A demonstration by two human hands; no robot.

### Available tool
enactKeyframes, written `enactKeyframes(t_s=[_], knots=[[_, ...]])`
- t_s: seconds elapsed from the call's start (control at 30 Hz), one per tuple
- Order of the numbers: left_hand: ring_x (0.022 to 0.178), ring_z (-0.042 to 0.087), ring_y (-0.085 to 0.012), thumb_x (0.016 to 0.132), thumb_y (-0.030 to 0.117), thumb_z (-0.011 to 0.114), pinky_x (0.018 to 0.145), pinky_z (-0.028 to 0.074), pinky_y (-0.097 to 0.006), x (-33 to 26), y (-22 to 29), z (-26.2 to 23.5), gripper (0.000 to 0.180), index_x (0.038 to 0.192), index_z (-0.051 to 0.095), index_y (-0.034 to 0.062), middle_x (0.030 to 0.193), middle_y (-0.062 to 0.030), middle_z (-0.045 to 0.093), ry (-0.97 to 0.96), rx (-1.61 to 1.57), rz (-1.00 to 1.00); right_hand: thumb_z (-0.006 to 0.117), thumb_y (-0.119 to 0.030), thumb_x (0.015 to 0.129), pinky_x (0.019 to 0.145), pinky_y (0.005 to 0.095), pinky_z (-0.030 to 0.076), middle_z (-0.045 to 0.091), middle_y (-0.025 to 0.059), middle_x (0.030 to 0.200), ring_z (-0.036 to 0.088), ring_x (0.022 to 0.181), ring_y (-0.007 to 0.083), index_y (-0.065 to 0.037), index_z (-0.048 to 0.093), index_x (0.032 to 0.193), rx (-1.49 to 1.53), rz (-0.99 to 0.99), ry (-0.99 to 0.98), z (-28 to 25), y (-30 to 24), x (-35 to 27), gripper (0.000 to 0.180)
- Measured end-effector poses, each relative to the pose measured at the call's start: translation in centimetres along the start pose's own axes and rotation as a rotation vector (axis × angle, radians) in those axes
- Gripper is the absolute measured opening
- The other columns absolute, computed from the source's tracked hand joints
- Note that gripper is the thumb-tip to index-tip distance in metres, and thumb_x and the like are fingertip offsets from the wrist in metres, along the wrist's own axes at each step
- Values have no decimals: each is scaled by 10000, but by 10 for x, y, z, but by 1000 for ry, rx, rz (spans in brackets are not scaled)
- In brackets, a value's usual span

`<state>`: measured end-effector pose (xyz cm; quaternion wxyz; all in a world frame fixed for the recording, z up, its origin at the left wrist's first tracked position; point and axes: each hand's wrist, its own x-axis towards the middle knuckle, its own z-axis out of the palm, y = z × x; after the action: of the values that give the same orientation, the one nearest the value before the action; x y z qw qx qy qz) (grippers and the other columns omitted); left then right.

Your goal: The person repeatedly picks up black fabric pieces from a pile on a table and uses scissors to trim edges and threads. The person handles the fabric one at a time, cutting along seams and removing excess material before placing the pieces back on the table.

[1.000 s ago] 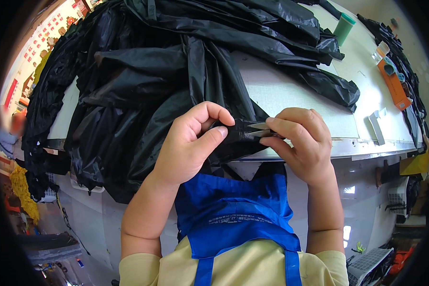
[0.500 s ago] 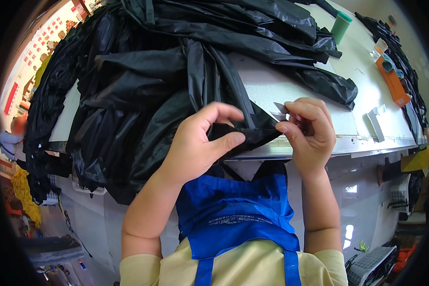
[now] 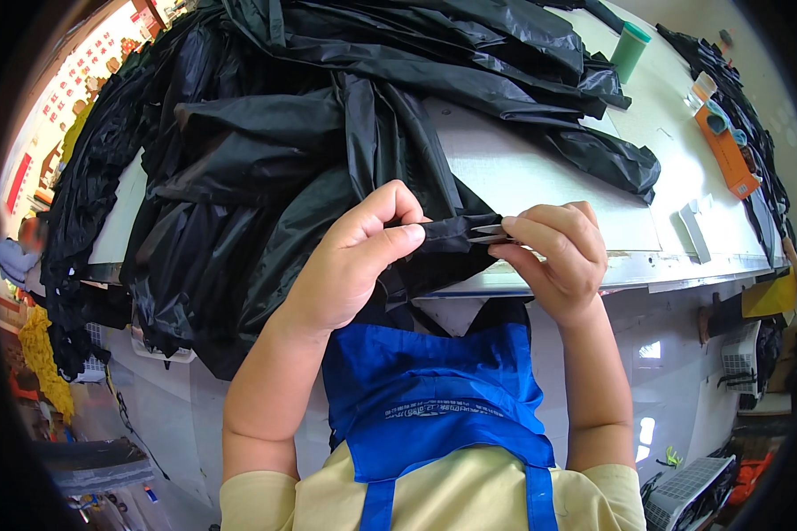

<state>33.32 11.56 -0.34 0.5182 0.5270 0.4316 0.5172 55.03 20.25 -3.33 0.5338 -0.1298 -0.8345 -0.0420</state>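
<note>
Black fabric edge (image 3: 447,234), frame centre, pinched taut between both hands. Left hand (image 3: 354,261): grip closed on the fabric fold. Right hand (image 3: 553,252): grip closed on small metal snips (image 3: 485,234) touching the fabric. Black garment pile (image 3: 310,133) fills upper left of the pale surface (image 3: 540,177). Green cup (image 3: 629,49) upper right; orange box (image 3: 726,150) far right.

Garment fabric (image 3: 328,142): glossy black, unpatterned. Apron (image 3: 434,398): bright blue. Shirt (image 3: 434,496): pale yellow. Table (image 3: 540,177): off-white. Cup (image 3: 630,50): green. Box (image 3: 726,150): orange. Snips (image 3: 485,234): silver.
</note>
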Motion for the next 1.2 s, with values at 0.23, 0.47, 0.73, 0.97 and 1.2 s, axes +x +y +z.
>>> enactKeyframes(t_s=[0.23,0.47,0.73,0.97,1.2], knots=[[702,305,-42,901,128,477,648,287,-204,2,-3,-6,112,802,430,104,748,55,357,-27,41,14,790,-178,624,634,286,401,618,2,848,564,665,148,-109,688,928,53,-27,-30,8,3,9,328],[715,310,-51,904,137,470,666,293,-211,2,-5,-8,117,800,432,100,756,50,359,-44,-22,-2,794,-182,612,635,288,405,632,8,862,564,672,158,-110,690,925,203,34,-42,16,4,10,338],[716,313,-37,936,151,487,660,292,-194,2,-5,-9,129,825,457,93,766,59,373,-38,-24,-16,798,-151,619,631,285,412,634,12,812,585,700,160,-108,697,880,283,109,-13,20,0,12,283],[760,370,-29,968,173,521,705,318,-178,2,1,1,116,935,539,63,824,54,457,59,45,-10,791,-141,609,606,284,395,619,-10,826,552,643,139,-107,684,897,68,-20,-64,5,-10,18,309],[786,392,-29,970,182,523,727,335,-172,0,6,6,124,965,544,61,853,51,475,82,165,-59,752,-172,639,602,276,374,606,-33,835,538,629,121,-121,674,903,-30,-92,-126,2,-18,23,280]])
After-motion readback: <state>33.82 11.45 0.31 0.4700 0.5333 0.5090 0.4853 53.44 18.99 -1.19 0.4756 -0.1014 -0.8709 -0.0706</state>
